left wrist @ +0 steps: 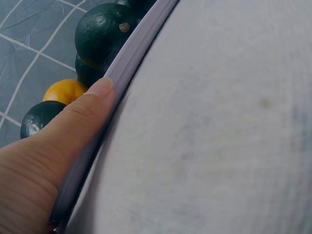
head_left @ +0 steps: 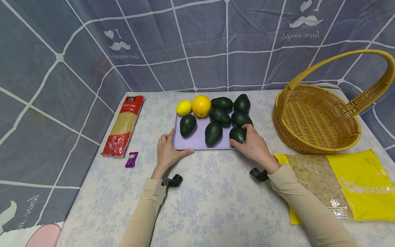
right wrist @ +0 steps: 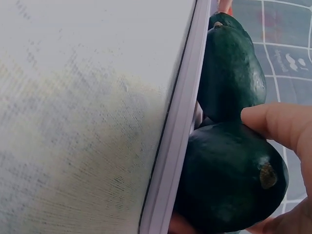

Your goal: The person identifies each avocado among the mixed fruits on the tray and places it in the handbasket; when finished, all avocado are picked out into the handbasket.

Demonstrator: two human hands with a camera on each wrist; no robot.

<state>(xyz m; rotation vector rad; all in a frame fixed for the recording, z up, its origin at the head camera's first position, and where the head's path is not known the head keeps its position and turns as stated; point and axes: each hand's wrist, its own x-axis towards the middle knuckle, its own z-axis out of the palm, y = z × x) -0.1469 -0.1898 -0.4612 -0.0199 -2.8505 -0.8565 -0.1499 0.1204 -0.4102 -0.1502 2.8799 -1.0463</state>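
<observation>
A shallow lilac tray (head_left: 198, 133) bears several dark green avocados (head_left: 213, 133), a yellow lemon (head_left: 184, 107) and an orange (head_left: 202, 105). My left hand (head_left: 168, 152) holds the tray's front left corner. Its thumb (left wrist: 80, 114) lies along the front rim in the left wrist view, while the fingers are at the left side. At the front right corner, my right hand (head_left: 255, 145) grips an avocado (right wrist: 229, 175) between thumb and fingers. That avocado sits inside the rim, close against another one; its underside is hidden.
To the right stands a wicker basket (head_left: 319, 116) with a tall handle. A yellow bag (head_left: 364, 185) with a see-through panel lies beneath the right forearm. On the left are a red noodle packet (head_left: 123, 125) and a small purple wrapped sweet (head_left: 131, 160). Hanging cloth surrounds the table.
</observation>
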